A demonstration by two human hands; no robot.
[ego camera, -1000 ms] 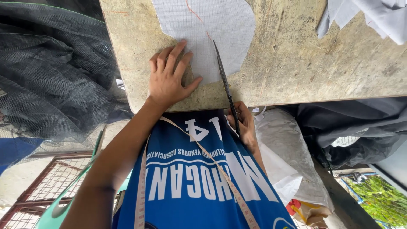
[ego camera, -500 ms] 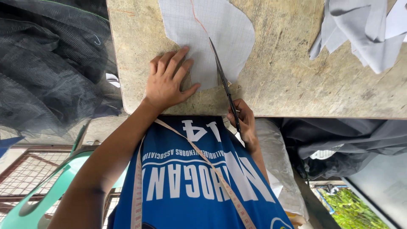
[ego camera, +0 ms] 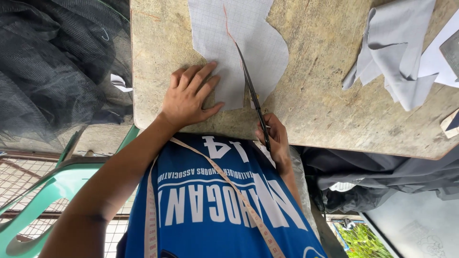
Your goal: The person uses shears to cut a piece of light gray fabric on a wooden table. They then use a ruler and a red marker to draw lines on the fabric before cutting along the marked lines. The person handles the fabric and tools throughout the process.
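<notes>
**Scissors in the checked fabric, centre frame**

Your left hand (ego camera: 189, 98) lies flat, fingers spread, pinning the pale checked fabric (ego camera: 239, 48) to the table (ego camera: 325, 110) at upper centre. Your right hand (ego camera: 275, 138) grips the scissors (ego camera: 251, 95), blades in the cloth. Grey cloth (ego camera: 397, 57) lies upper right.

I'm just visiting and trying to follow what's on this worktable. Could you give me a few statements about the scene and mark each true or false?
1. The left hand lies flat on the pale checked fabric. True.
2. The right hand holds a pencil. False: it holds dark scissors, blades on the fabric along a reddish drawn line.
3. A measuring tape hangs over the blue shirt. True.
4. The grey cloth lies under the left hand. False: it lies apart, toward the table's right side.
</notes>
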